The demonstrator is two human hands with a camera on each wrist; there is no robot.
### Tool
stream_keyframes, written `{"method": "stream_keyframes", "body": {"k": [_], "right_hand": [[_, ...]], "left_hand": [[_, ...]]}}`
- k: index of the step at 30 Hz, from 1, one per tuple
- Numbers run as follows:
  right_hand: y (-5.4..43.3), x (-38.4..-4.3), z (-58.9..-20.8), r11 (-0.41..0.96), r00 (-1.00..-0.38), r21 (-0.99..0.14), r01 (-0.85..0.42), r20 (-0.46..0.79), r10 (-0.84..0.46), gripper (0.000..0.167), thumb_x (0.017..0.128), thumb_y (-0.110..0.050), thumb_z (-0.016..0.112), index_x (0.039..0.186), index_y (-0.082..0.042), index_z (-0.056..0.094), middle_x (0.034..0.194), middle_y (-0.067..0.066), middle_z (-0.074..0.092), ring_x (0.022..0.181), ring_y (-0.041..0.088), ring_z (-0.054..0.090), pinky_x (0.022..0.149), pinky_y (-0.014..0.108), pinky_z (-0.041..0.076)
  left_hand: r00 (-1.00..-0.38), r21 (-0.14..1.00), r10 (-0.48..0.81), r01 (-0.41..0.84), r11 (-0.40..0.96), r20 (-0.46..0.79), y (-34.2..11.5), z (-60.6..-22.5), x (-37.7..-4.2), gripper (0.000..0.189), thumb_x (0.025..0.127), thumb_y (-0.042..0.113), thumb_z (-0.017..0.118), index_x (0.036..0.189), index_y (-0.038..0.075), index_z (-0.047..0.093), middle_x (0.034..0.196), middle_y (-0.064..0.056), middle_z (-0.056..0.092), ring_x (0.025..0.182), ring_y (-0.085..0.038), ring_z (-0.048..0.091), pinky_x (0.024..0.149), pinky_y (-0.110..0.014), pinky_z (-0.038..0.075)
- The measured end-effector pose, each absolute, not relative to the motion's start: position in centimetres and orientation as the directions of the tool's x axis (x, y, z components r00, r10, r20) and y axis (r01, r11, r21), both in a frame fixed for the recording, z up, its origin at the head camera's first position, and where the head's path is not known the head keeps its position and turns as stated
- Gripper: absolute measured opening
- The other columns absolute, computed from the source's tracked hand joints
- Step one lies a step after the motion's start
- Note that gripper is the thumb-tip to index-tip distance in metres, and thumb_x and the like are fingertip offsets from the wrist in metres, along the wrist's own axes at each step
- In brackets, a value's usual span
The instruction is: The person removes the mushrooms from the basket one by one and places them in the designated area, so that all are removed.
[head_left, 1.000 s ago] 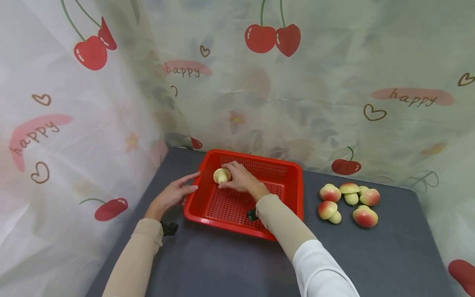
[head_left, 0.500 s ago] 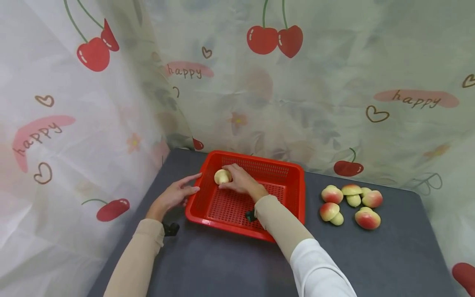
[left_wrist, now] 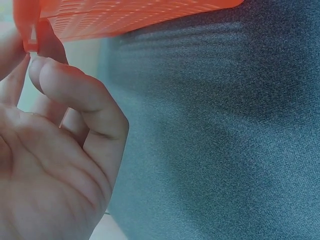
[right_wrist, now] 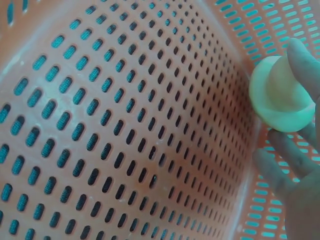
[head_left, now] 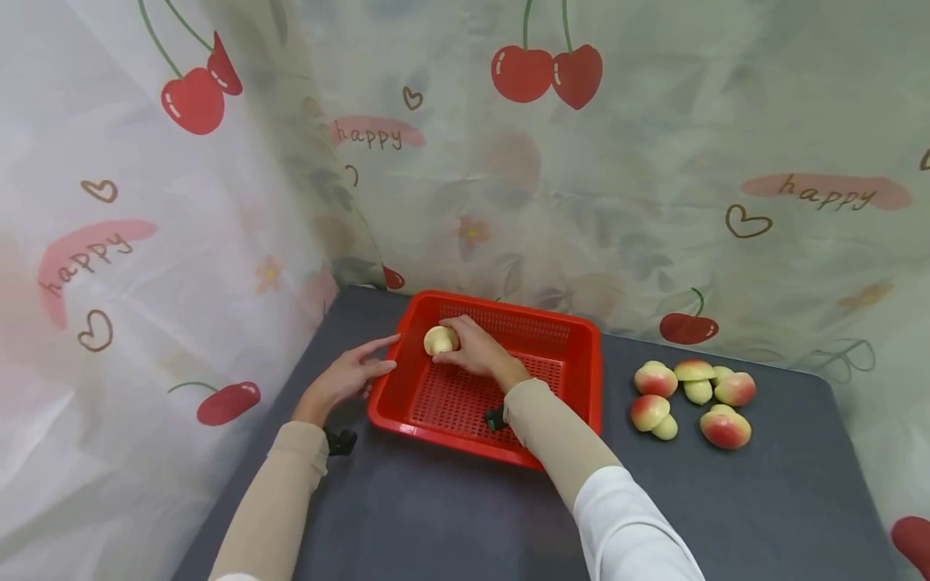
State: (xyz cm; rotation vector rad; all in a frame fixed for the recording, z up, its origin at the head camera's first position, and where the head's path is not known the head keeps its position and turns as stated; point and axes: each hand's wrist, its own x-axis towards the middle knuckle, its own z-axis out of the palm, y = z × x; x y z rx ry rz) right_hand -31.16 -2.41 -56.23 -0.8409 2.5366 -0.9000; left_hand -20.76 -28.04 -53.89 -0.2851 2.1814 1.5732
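In the head view my right hand [head_left: 479,349] reaches into the red plastic basket [head_left: 494,460]. It pinches a pale toy mushroom [head_left: 437,340] at the basket's left back corner. From the right wrist, the cream mushroom [right_wrist: 275,95] shows its stem toward the camera, close to the perforated floor and wall; whether it rests on the floor, I cannot tell. My left hand [head_left: 343,381] is at the basket's left side. In the left wrist view the fingers and thumb of that left hand [left_wrist: 65,135] hold the basket rim [left_wrist: 31,32].
Several red-and-cream toy mushrooms [head_left: 725,426] lie in a loose group on the dark grey table [head_left: 436,516], right of the basket. A printed cherry curtain [head_left: 450,186] hangs behind and on the left, close to the table's edges.
The head view has shifted slightly, so everything sits a little further right. The mushroom has tilted slightly in my right hand. My left hand stays at the basket rim.
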Motion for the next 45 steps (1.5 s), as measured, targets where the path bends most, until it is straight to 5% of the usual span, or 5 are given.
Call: {"method": "stream_keyframes", "body": {"k": [20,35,45], "right_hand": [[-0.6,-30.3,-53.3,0.592,-0.794,-0.704,-0.391,-0.067,-0.604,0.07,0.084,-0.041,0.084,0.14,-0.012,0.053,0.136,0.006,0.05,0.119,0.021,0.053,0.105,0.041,0.051],[1.7,-29.6,-51.8,0.573,-0.796,-0.722,-0.387,-0.051,-0.603,0.076,0.083,-0.044,0.084,0.145,-0.016,0.05,0.137,0.006,0.042,0.114,0.022,0.051,0.098,0.04,0.052],[2.9,-28.4,-51.3,0.526,-0.83,-0.79,-0.316,-0.038,-0.556,0.076,0.085,-0.038,0.084,0.145,-0.013,0.046,0.134,0.003,0.056,0.109,0.022,0.059,0.094,0.04,0.055]], "left_hand": [[-0.887,0.855,0.085,-0.408,0.32,-0.454,-27.7,-53.7,-20.6,0.058,0.099,0.033,0.066,0.152,0.041,0.045,0.073,-0.002,0.059,0.055,-0.016,0.049,0.059,-0.031,0.05],[-0.892,0.867,0.085,-0.403,0.294,-0.443,-27.5,-53.5,-20.6,0.055,0.099,0.032,0.066,0.15,0.042,0.047,0.077,-0.003,0.062,0.056,-0.017,0.049,0.059,-0.03,0.049],[-0.894,0.869,0.097,-0.394,0.299,-0.438,-27.6,-53.5,-20.5,0.056,0.099,0.034,0.066,0.151,0.041,0.046,0.076,-0.002,0.061,0.057,-0.017,0.049,0.059,-0.031,0.048]]}}
